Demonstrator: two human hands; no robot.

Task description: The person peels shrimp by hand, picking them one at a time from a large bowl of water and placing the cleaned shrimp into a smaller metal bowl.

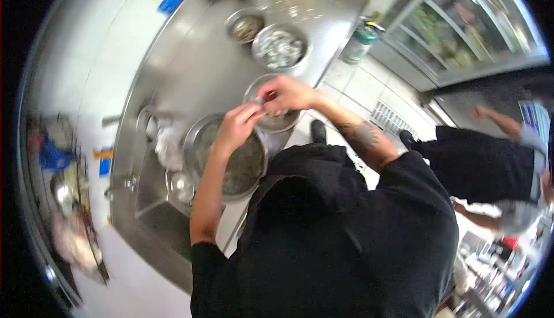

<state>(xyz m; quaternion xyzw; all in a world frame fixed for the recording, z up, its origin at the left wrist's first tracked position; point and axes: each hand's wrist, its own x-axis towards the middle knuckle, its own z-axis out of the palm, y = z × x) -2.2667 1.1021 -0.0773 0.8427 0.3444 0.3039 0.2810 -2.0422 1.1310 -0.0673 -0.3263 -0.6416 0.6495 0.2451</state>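
Observation:
My left hand and my right hand meet above the counter, fingertips pinched together. Between them is a small greyish piece that looks like a shrimp, mostly covered by the fingers. Directly under my right hand sits a metal bowl, its contents largely hidden. Below my left forearm stands a large metal bowl of murky grey-brown contents. Farther up, a bowl holds pale grey-white pieces resembling peeled shrimp, and a smaller bowl beside it holds brownish bits.
A steel counter runs along the tiled wall, with a sink and tap at lower left. A plastic bag lies near the sink. A green gas canister and glass-door fridge stand right. Another person stands nearby.

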